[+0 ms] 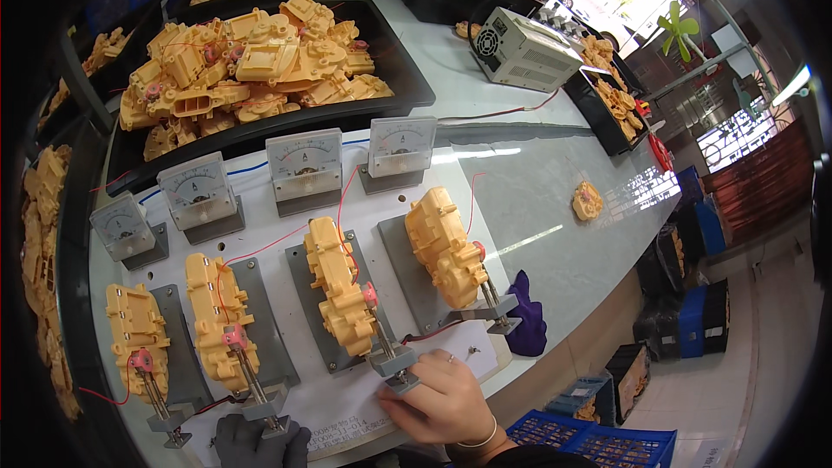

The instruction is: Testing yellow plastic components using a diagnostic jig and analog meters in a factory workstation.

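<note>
the person's right hand, bare, rests on the white board at the near edge of the counter, its fingers closed on the grey clamp base at the foot of the 3rd yellow gearbox housing. the left hand, in a dark glove, sits just below the clamp of the 2nd housing; i cannot tell whether its fingers grip anything. 4 yellow housings lie on grey plates in a row, each with a pink gear and red wires, and 4 white meters stand behind them. beyond, a black tray holds a heap of yellow parts. a purple cloth lies just right of the 4th housing.
</note>
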Tool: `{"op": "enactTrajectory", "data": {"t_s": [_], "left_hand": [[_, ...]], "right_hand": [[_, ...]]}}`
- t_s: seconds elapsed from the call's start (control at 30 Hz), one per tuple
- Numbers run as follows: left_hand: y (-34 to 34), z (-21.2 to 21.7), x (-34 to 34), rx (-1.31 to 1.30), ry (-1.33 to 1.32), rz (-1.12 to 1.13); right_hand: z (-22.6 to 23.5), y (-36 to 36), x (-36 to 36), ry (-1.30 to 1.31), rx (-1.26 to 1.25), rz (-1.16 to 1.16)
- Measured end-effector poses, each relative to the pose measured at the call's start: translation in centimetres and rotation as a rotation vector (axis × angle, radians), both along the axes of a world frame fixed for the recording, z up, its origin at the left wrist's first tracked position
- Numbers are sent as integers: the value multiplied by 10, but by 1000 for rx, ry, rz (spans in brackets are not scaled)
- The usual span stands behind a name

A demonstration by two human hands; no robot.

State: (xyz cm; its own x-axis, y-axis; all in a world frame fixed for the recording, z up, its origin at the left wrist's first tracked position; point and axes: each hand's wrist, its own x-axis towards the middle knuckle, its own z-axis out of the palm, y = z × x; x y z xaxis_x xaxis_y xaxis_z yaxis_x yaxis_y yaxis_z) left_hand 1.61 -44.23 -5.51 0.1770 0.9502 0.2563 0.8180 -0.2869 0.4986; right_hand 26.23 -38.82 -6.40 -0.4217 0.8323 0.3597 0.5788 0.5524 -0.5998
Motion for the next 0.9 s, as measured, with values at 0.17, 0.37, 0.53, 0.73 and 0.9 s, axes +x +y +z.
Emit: {"op": "enactTrajectory", "data": {"t_s": [0.17,0.37,0.53,0.73,0.9], "left_hand": [[-1,0,0,34,21,9],[0,1,1,27,14,6],[-1,2,1,24,25,3],[-1,1,2,84,18,-6],[-1,4,3,68,-10,3]], "right_hand": [[1,0,-1,-1,3,1],[3,0,-1,-15,12,4],[2,-1,-2,-3,15,0],[1,-1,-2,18,12,4],[-2,-2,-2,21,18,-4]]}}
